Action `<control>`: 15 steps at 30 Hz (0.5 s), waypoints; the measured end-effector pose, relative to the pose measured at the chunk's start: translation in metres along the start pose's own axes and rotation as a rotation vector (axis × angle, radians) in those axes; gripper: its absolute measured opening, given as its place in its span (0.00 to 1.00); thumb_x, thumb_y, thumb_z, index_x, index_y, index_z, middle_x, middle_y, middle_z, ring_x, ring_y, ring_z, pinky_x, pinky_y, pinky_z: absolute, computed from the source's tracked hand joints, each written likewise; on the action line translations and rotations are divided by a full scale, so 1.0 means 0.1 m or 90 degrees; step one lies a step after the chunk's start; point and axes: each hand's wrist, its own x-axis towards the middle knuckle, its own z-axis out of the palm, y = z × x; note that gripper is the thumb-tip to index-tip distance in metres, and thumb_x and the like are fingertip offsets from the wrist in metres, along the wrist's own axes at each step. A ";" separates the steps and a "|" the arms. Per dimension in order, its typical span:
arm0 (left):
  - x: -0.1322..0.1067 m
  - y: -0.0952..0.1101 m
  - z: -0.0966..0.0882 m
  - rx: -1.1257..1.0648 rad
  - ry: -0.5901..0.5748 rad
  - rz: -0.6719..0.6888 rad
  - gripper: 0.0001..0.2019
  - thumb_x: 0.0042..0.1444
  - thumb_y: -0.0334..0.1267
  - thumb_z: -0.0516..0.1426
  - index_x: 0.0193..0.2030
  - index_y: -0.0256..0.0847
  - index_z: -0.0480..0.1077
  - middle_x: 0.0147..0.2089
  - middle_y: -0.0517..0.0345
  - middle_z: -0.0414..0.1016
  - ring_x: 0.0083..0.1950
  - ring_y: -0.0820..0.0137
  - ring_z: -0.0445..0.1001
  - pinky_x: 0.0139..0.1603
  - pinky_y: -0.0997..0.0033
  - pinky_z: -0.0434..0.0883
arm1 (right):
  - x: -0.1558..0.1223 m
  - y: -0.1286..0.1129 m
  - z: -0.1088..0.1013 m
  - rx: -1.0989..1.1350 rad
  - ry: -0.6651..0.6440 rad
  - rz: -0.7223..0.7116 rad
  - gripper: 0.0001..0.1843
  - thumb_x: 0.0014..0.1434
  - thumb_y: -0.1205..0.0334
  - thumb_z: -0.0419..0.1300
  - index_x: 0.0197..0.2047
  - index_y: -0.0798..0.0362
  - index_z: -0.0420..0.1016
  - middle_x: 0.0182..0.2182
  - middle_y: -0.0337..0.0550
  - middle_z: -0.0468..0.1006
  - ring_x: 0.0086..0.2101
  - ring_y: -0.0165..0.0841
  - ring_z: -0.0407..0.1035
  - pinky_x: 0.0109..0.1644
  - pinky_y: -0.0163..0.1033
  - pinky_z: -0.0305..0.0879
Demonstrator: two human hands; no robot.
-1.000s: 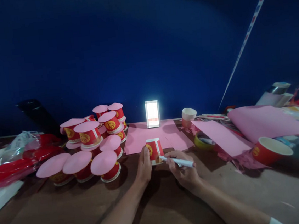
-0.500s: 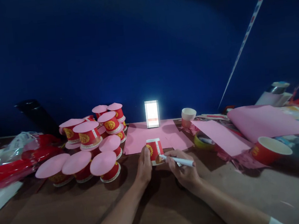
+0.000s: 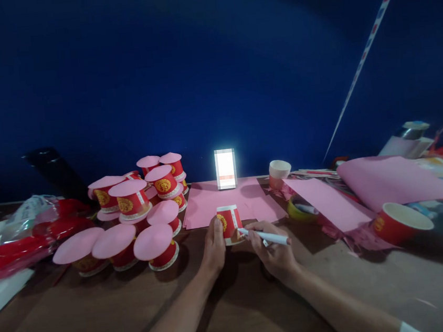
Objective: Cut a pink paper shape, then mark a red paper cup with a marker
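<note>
A red paper cup [image 3: 231,225] with a gold emblem and a white strip stands upside down at the middle of the table. My left hand [image 3: 214,246] is closed round its left side. Between the fingers of my right hand [image 3: 273,250] is a white marker pen [image 3: 270,236], its tip touching or very close to the lower part of the strip. Behind the cup lie pink paper sheets [image 3: 204,205]. To the left, several similar cups topped with pink paper discs [image 3: 153,242] stand grouped, some stacked.
A bright pixelated white rectangle [image 3: 225,168] stands behind the sheets. On the right are a white cup [image 3: 279,169], a yellow roll [image 3: 302,210], loose pink paper [image 3: 330,202] and a tipped red cup [image 3: 402,223]. Red plastic packaging [image 3: 34,233] and a dark cylinder [image 3: 58,172] are on the left.
The marker's tip has shifted very slightly to the right on the cup, along with my right hand. The left hand and the cup look unmoved.
</note>
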 end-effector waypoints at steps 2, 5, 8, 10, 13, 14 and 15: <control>0.00 0.01 0.00 0.008 0.004 0.003 0.21 0.58 0.53 0.43 0.39 0.39 0.68 0.40 0.52 0.73 0.41 0.65 0.69 0.46 0.66 0.65 | 0.00 0.01 0.00 -0.001 0.005 0.009 0.06 0.57 0.65 0.55 0.34 0.54 0.73 0.28 0.44 0.77 0.30 0.33 0.72 0.34 0.36 0.69; 0.01 0.00 0.00 0.016 0.007 0.000 0.22 0.58 0.53 0.43 0.41 0.39 0.68 0.42 0.51 0.73 0.43 0.65 0.69 0.47 0.66 0.64 | -0.01 0.01 0.01 0.000 0.004 -0.009 0.06 0.56 0.65 0.55 0.34 0.54 0.73 0.28 0.43 0.77 0.29 0.32 0.72 0.34 0.35 0.69; 0.01 0.00 0.00 0.021 0.013 -0.007 0.22 0.58 0.53 0.43 0.41 0.38 0.68 0.42 0.51 0.73 0.43 0.65 0.70 0.47 0.65 0.65 | -0.01 0.01 0.00 0.003 -0.005 -0.024 0.06 0.57 0.65 0.55 0.35 0.54 0.73 0.28 0.42 0.76 0.29 0.32 0.71 0.35 0.35 0.68; 0.00 0.01 0.00 0.004 0.006 -0.009 0.22 0.58 0.53 0.43 0.41 0.38 0.68 0.40 0.51 0.73 0.41 0.65 0.70 0.45 0.65 0.66 | -0.02 0.02 0.00 0.014 -0.006 -0.022 0.07 0.57 0.65 0.55 0.37 0.54 0.73 0.30 0.43 0.77 0.30 0.32 0.72 0.36 0.36 0.69; -0.01 0.04 0.00 -0.022 -0.004 -0.003 0.21 0.58 0.53 0.43 0.39 0.38 0.68 0.39 0.52 0.74 0.40 0.65 0.70 0.44 0.66 0.66 | -0.03 0.04 0.00 0.032 0.003 -0.017 0.09 0.58 0.64 0.54 0.41 0.54 0.72 0.32 0.45 0.77 0.32 0.33 0.72 0.37 0.37 0.69; -0.01 0.05 0.00 -0.024 -0.001 -0.001 0.21 0.58 0.53 0.44 0.40 0.39 0.68 0.39 0.52 0.74 0.40 0.65 0.70 0.44 0.66 0.66 | -0.04 0.05 0.00 0.040 0.007 -0.010 0.10 0.59 0.64 0.54 0.43 0.54 0.71 0.32 0.44 0.77 0.32 0.33 0.72 0.38 0.37 0.69; -0.01 0.06 0.00 -0.023 0.006 0.002 0.21 0.57 0.52 0.45 0.40 0.39 0.68 0.40 0.52 0.74 0.42 0.65 0.70 0.46 0.67 0.65 | -0.04 0.05 0.01 0.049 0.012 -0.003 0.10 0.60 0.64 0.53 0.44 0.53 0.70 0.31 0.44 0.76 0.32 0.33 0.72 0.38 0.37 0.69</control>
